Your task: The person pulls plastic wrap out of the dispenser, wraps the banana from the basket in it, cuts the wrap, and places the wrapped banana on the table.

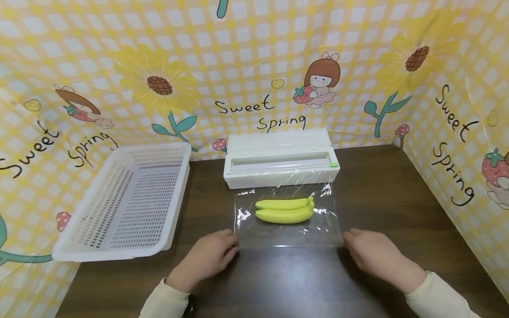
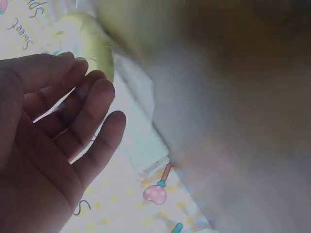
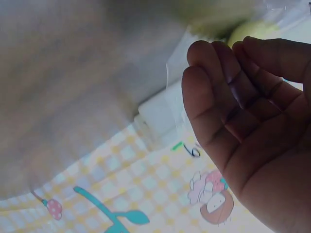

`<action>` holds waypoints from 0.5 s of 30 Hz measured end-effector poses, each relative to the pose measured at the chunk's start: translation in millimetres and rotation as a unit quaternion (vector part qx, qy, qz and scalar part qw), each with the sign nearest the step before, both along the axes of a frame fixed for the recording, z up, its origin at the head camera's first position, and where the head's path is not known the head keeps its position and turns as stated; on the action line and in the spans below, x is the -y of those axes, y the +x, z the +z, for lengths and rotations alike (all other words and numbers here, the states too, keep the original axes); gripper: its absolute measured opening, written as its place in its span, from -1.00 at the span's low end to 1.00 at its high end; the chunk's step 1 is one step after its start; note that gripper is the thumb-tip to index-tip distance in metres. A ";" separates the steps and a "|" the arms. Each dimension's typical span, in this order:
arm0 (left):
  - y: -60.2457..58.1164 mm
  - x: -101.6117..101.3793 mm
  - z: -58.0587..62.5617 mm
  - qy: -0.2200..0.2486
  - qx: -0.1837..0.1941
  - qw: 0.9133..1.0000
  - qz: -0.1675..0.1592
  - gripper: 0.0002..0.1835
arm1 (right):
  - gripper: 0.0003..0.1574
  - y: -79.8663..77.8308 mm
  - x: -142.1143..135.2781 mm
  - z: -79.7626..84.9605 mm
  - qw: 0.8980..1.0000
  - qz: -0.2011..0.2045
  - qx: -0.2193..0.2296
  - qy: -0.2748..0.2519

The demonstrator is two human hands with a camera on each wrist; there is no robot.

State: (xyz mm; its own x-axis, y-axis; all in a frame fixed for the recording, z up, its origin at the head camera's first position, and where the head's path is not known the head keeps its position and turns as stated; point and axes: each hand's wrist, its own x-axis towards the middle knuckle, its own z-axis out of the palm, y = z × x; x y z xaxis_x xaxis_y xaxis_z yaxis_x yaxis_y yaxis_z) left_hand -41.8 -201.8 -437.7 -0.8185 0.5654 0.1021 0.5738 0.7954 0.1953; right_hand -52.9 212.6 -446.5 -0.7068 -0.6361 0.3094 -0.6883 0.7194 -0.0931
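Observation:
A sheet of clear cling film (image 1: 274,236) stretches out of a white dispenser box (image 1: 254,181) towards the person. On or under the film, I cannot tell which, lies a pair of yellow bananas (image 1: 284,215), joined at the right end. My left hand (image 1: 212,254) pinches the film's near left corner between thumb and fingertips. At the near right corner, my right hand (image 1: 371,251) pinches the film the same way. In the left wrist view the thumb meets the fingertips (image 2: 80,63). The right wrist view has the thumb against the fingers (image 3: 243,46), with film beside them.
The dispenser's lid (image 1: 278,141) stands raised at the back, showing the film roll (image 1: 278,165) inside. A white perforated basket (image 1: 180,194) stands on the left of the dark wooden table (image 1: 381,185). Yellow checked cloth (image 1: 246,57) hangs behind and at both sides.

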 end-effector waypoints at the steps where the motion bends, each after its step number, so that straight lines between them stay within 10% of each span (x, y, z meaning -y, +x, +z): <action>1: -1.2 0.7 2.4 0.003 -0.001 1.000 0.001 -0.88 | -0.61 -1.8 0.6 3.4 1.000 -0.002 0.006 -0.002; 15: -26.9 1.6 37.4 0.031 -0.028 0.999 0.005 -0.95 | -0.65 -35.1 -0.6 37.7 0.999 -0.027 0.028 -0.015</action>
